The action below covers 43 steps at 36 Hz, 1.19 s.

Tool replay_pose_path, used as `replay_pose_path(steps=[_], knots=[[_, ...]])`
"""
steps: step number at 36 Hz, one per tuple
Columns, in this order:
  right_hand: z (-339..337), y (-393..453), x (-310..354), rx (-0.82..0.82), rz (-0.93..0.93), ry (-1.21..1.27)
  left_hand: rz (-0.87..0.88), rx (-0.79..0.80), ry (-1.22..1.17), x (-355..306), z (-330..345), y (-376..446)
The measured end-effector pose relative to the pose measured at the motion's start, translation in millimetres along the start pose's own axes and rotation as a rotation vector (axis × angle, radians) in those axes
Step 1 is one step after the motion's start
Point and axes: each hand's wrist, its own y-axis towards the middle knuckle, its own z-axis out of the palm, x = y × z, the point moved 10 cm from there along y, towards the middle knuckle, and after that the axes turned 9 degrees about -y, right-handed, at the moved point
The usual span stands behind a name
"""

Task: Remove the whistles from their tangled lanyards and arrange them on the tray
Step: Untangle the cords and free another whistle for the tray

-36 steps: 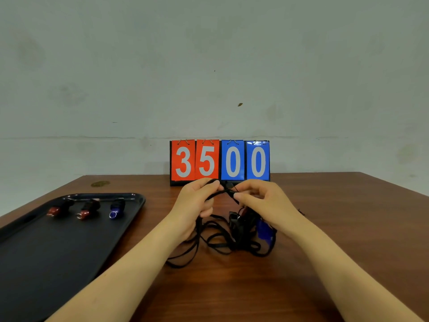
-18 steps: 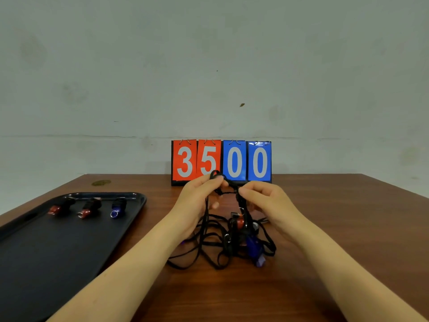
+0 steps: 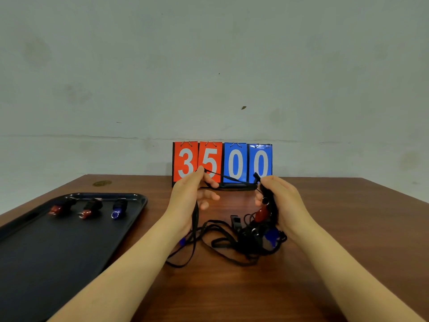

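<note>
- Above the table's middle, the left hand (image 3: 188,201) pinches a black cord (image 3: 226,177) at its raised fingertips, lower fingers loosely spread; a strand of the same cord hangs down past the palm
- The cord runs taut and slightly downward to the right hand (image 3: 282,203), which is curled round the black top of a red whistle (image 3: 261,214) and its clip; how tightly the fingers close cannot be told
- Below the red whistle, the tangle (image 3: 234,242) of black lanyards lies on the table (image 3: 232,293), with a black whistle (image 3: 235,221) at its top and a blue whistle (image 3: 271,235) at its right side, just beside the right wrist
- A small blue piece (image 3: 182,241) shows at the left wrist, among the strands
- At far left, the dark tray (image 3: 46,263) holds three whistles in a row near its far rim: red (image 3: 55,209), red (image 3: 87,212), blue (image 3: 117,210), set apart
- Behind the hands, a flip scoreboard (image 3: 221,162) reads 3 5 0 0
</note>
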Motion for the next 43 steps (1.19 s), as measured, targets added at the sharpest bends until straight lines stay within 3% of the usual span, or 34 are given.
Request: replay_pose_path(steps=[17, 27, 34, 43], knots=[[-4, 0, 9, -0.073, -0.09, -0.106, 0.079, -0.073, 0.019, -6, -13, 2], [-7, 2, 9, -0.088, -0.108, -0.224, 0.067, 0.01, 0.034, -3, -4, 6], [-8, 3, 12, -0.045, -0.119, -0.188, 0.116, -0.037, 0.036, -11, -14, 9], [-11, 0, 20, -0.108, -0.104, -0.216, 0.037, -0.041, 0.135, 2, -10, 7]])
